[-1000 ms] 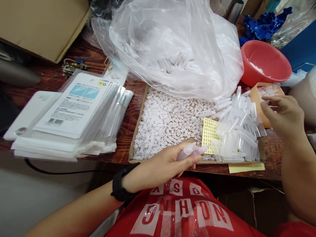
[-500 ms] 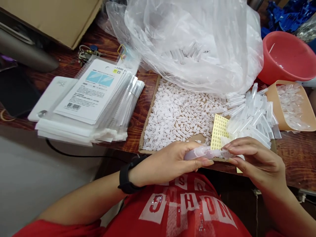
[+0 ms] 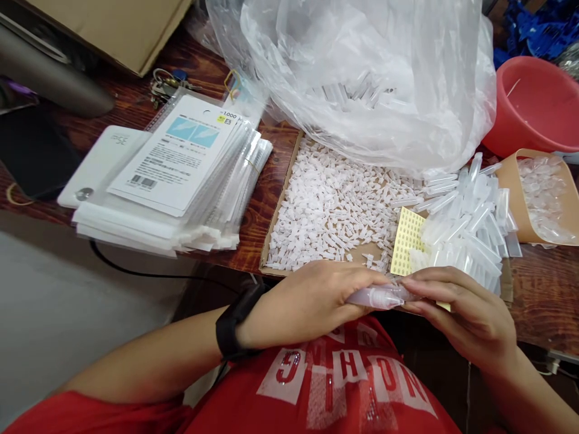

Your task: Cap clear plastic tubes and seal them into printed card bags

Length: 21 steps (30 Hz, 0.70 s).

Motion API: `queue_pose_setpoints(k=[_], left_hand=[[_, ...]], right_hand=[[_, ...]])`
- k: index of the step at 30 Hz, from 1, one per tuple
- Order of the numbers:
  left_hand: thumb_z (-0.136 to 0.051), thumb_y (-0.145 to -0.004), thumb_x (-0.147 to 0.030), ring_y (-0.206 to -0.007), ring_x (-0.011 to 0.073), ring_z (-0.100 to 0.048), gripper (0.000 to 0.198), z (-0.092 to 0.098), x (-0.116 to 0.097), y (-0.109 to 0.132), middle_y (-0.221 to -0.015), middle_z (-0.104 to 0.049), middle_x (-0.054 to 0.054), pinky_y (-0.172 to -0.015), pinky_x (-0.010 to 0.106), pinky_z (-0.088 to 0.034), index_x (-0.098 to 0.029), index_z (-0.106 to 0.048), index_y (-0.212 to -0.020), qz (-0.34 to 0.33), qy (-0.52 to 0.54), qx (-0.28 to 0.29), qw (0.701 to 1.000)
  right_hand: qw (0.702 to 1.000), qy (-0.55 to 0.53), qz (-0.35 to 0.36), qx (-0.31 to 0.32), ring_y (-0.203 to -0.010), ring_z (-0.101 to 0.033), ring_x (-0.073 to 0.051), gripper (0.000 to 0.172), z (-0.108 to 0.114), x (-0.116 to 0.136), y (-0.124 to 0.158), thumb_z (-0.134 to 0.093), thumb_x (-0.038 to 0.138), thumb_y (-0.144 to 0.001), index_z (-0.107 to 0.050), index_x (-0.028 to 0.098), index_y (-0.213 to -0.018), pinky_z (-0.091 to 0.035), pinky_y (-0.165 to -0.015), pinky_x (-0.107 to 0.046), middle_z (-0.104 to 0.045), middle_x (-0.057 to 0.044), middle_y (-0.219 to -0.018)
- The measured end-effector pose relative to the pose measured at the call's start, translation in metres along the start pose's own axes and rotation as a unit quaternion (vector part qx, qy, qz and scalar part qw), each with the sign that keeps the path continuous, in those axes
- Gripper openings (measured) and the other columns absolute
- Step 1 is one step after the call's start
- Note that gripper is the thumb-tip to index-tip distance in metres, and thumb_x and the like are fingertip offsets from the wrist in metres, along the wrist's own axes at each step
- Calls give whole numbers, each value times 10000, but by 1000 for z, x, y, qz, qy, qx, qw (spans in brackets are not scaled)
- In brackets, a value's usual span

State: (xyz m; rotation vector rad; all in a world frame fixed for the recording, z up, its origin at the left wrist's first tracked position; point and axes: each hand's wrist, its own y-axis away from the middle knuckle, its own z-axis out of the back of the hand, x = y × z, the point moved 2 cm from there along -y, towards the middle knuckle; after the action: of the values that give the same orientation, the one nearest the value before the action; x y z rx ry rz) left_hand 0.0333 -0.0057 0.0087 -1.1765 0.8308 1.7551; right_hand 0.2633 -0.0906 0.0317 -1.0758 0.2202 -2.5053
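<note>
My left hand is closed around a translucent plastic tube with a narrow tip pointing right. At that tip, the fingers of my right hand pinch a small clear cap, partly hidden by the fingertips. Just beyond my hands lies a shallow cardboard tray with a great many small white plastic pieces. A yellow sticker sheet rests on its right part. Right of the sheet is a heap of empty-looking translucent tubes.
Behind the tray spreads a big clear plastic bag with more tubes inside. At right stand a red bowl and a tan container of clear caps. Stacked plastic sleeves, keys and a dark phone lie left.
My right hand has moved slightly left, closer to my left hand. The tube has dropped a little and tilted tip-down, and my left fingers cover more of it.
</note>
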Motion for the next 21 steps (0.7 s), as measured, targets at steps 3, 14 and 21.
queue_pose_setpoints(k=[3, 14, 21], left_hand=[[-594, -1061, -174, -1186, 217, -744, 337, -5, 2, 5, -1318, -788, 89, -1037, 296, -521, -152, -658, -1391, -53, -63, -30, 996], [-469, -1115, -183, -912, 229, -782, 300, -11, 2, 6, -1034, -809, 74, -783, 341, -595, -126, -660, -1340, -128, -240, -63, 960], [-465, -1135, -218, -840, 217, -757, 292, -9, -1, 6, -949, -787, 48, -706, 348, -579, -114, -664, -1322, -151, -311, -86, 934]], right_hand=[[997, 73, 32, -3, -756, -763, -152, 165, -3, 1, -4, -637, 255, -1066, -695, 223, -1217, -619, -670, -254, -786, -41, -896], [968, 207, 108, 92, -612, -608, -175, 353, -13, -3, -3, -389, 387, -1149, -579, 224, -901, -454, -594, -336, -663, -23, -691], [979, 151, 70, 120, -664, -626, -160, 265, -12, -2, -3, -399, 305, -1137, -569, 223, -950, -482, -640, -302, -685, -16, -759]])
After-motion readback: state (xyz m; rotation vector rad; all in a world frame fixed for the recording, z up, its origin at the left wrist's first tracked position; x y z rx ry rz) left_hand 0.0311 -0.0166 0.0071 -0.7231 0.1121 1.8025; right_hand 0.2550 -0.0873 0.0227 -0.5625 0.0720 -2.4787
